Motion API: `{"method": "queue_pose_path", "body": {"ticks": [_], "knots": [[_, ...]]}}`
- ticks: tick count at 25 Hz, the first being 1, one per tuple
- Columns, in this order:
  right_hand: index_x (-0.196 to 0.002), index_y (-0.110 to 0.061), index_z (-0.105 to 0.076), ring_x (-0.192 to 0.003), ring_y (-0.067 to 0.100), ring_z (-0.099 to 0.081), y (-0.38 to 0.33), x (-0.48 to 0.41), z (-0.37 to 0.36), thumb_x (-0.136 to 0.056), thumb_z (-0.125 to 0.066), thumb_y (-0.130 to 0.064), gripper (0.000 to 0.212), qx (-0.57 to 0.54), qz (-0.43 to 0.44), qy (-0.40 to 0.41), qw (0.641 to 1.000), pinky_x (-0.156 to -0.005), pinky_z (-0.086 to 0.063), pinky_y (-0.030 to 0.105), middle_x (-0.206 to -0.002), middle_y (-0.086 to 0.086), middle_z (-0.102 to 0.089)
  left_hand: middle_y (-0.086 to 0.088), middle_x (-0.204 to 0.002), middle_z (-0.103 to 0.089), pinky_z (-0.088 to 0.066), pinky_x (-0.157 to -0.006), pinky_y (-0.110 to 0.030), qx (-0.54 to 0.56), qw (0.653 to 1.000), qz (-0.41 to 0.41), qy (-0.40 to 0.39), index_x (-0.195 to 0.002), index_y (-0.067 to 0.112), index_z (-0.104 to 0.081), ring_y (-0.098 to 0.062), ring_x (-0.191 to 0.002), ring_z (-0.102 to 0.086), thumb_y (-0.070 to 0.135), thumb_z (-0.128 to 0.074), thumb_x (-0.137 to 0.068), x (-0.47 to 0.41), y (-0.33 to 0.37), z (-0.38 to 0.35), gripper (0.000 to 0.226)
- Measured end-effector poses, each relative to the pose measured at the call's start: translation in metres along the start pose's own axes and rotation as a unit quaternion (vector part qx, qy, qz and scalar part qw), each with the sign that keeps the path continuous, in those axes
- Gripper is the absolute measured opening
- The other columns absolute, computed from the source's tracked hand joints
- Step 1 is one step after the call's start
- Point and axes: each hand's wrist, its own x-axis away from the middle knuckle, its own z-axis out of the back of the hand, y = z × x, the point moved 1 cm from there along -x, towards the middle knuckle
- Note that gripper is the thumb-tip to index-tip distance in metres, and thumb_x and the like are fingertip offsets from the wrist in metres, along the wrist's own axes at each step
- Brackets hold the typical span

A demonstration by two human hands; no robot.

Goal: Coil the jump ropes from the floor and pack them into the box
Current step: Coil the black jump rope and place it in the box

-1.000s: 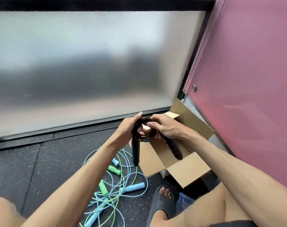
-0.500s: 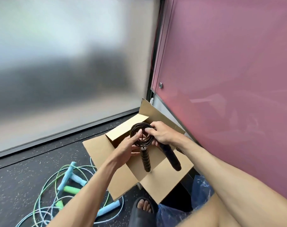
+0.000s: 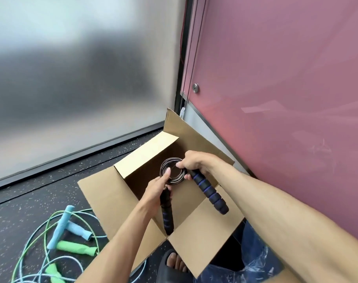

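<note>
Black jump rope (image 3: pixel 173 171), coiled tight, hangs over the open cardboard box (image 3: pixel 147 149) on the floor, a pinching grip from the left hand (image 3: pixel 159 185) and right hand (image 3: pixel 194 162) on opposite sides; best lowered flat, foam handles (image 3: pixel 209 194) tucked in, lest it spring open.

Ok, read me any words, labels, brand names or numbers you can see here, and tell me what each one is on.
No readable text anywhere in this view.
The cardboard box has plain flaps, the black jump rope and its handles show no print, the ropes on the floor carry no lettering, and the pink wall panel is blank.
</note>
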Motion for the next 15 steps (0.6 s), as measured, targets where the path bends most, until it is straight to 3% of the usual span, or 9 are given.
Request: {"method": "queue_pose_path", "body": {"ticks": [4,7,10,13,15], "knots": [[-0.091,-0.003,-0.048,-0.055,0.020,-0.054,-0.005,-0.048,-0.010,-0.100,-0.055,-0.016,0.018,-0.085,-0.048,-0.006,0.995,-0.041,-0.051,0.025,-0.088,0.016,-0.051,-0.008,-0.080,-0.059,-0.045,-0.062,-0.031,0.111,0.987,0.074,0.089,-0.101,0.009,-0.063,-0.019,-0.063,-0.052,0.039,-0.068,-0.090,-0.042,-0.003,0.005,0.032],[-0.091,-0.002,-0.045,-0.053,0.021,-0.055,-0.005,-0.089,-0.028,-0.098,-0.059,-0.016,0.021,-0.131,-0.038,0.031,0.990,-0.039,-0.050,0.025,-0.081,0.015,-0.052,-0.013,-0.093,-0.061,-0.048,-0.067,-0.034,0.156,0.964,0.067,0.203,-0.116,0.007,-0.053,-0.021,-0.068,-0.055,0.033,-0.069,-0.091,-0.079,-0.003,0.009,0.040],[-0.095,0.000,-0.049,-0.052,0.023,-0.059,0.005,-0.125,-0.050,-0.096,-0.063,-0.023,0.027,-0.172,-0.008,0.095,0.980,-0.054,-0.056,0.034,-0.076,0.014,-0.057,-0.013,-0.107,-0.066,-0.054,-0.088,-0.039,0.150,0.943,0.064,0.291,-0.114,0.010,-0.055,-0.029,-0.090,-0.064,0.030,-0.070,-0.091,-0.112,-0.005,0.012,0.034],[-0.093,-0.001,-0.055,-0.063,0.027,-0.062,0.018,-0.156,-0.064,-0.095,-0.064,-0.031,0.031,-0.180,0.007,0.148,0.972,-0.064,-0.056,0.036,-0.086,0.015,-0.064,-0.010,-0.108,-0.067,-0.054,-0.091,-0.039,0.127,0.935,0.042,0.328,-0.101,0.009,-0.064,-0.029,-0.096,-0.065,0.029,-0.070,-0.090,-0.146,-0.011,0.019,0.023],[-0.093,-0.005,-0.058,-0.082,0.028,-0.060,0.028,-0.169,-0.068,-0.096,-0.061,-0.033,0.029,-0.130,0.028,0.186,0.973,-0.064,-0.045,0.029,-0.093,0.015,-0.062,-0.010,-0.117,-0.065,-0.053,-0.094,-0.039,0.087,0.942,0.051,0.320,-0.119,0.006,-0.063,-0.030,-0.106,-0.064,0.033,-0.066,-0.092,-0.171,-0.018,0.027,0.039]]}}
